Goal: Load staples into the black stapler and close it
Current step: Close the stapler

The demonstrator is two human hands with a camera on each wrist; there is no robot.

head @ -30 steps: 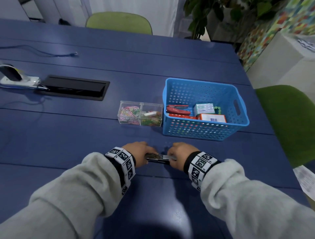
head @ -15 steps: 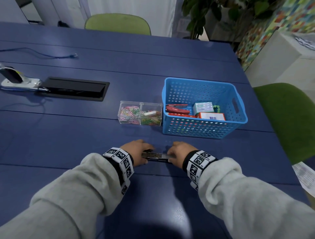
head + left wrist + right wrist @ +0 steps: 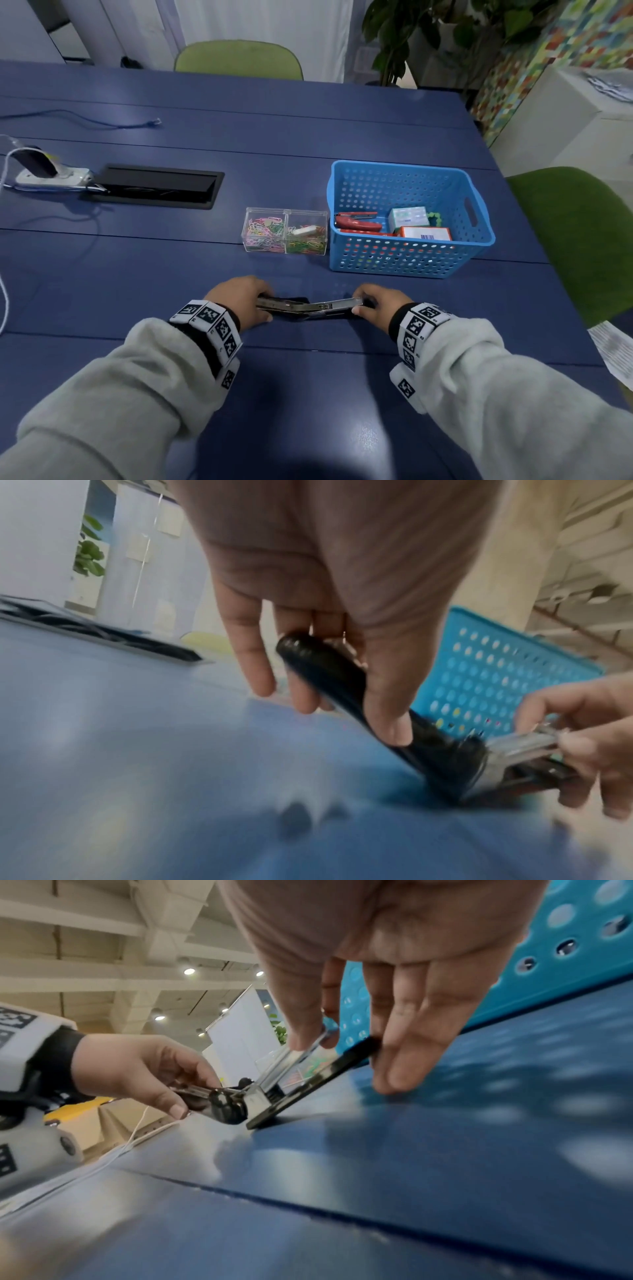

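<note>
The black stapler (image 3: 308, 306) lies spread open in a shallow V on the blue table (image 3: 308, 394), between my two hands. My left hand (image 3: 239, 298) grips its black top cover (image 3: 329, 674) with thumb and fingers curled round it. My right hand (image 3: 380, 305) pinches the tip of the metal staple rail (image 3: 291, 1056) between thumb and forefinger, just above the black base (image 3: 315, 1085). I cannot tell whether the rail holds any staples. Two small boxes, one white-green (image 3: 407, 217) and one orange (image 3: 424, 234), lie in the blue basket (image 3: 394, 168).
A red stapler (image 3: 356, 222) also lies in the basket, beyond my right hand. A clear two-part box of coloured paper clips (image 3: 284, 231) stands left of it. Far left are a black cable hatch (image 3: 154, 185), a power strip (image 3: 48, 174) and cables.
My hands have moved apart, and the stapler between them has swung open from a short, nearly closed shape into a long, flat V.
</note>
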